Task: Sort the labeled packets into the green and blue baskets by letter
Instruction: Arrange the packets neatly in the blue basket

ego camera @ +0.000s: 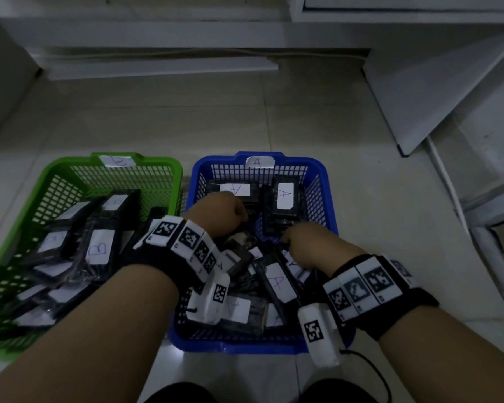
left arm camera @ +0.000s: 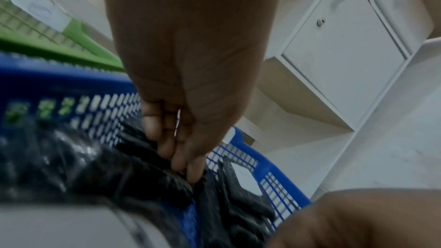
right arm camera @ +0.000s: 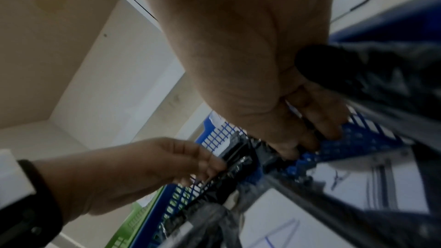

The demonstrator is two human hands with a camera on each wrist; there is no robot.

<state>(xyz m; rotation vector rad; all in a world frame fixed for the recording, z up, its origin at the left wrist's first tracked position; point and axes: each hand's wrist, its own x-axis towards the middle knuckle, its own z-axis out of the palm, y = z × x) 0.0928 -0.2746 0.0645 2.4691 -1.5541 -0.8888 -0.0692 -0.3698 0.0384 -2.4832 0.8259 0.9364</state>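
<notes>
Both hands are down in the blue basket [ego camera: 330, 181] on the floor: left hand [ego camera: 216, 212] has its grip curled on a black packet [left arm camera: 133, 174] in the middle, fingers [left arm camera: 176, 150] pinching the edge. Right hand [ego camera: 309, 242] fingers reach into the packet pile beside it; cannot tell whether its grip holds anything. A-labelled packets [ego camera: 284, 196] fill the blue basket, B-labelled packets [ego camera: 98, 250] lie in the green basket [ego camera: 53, 175] just left of it.

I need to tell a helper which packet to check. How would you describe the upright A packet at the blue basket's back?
Find the blue basket, right of the green basket. At its far right corner a black packet stands upright, its white label marked A reading vertically, unlike the sideways-labelled neighbour.
</notes>
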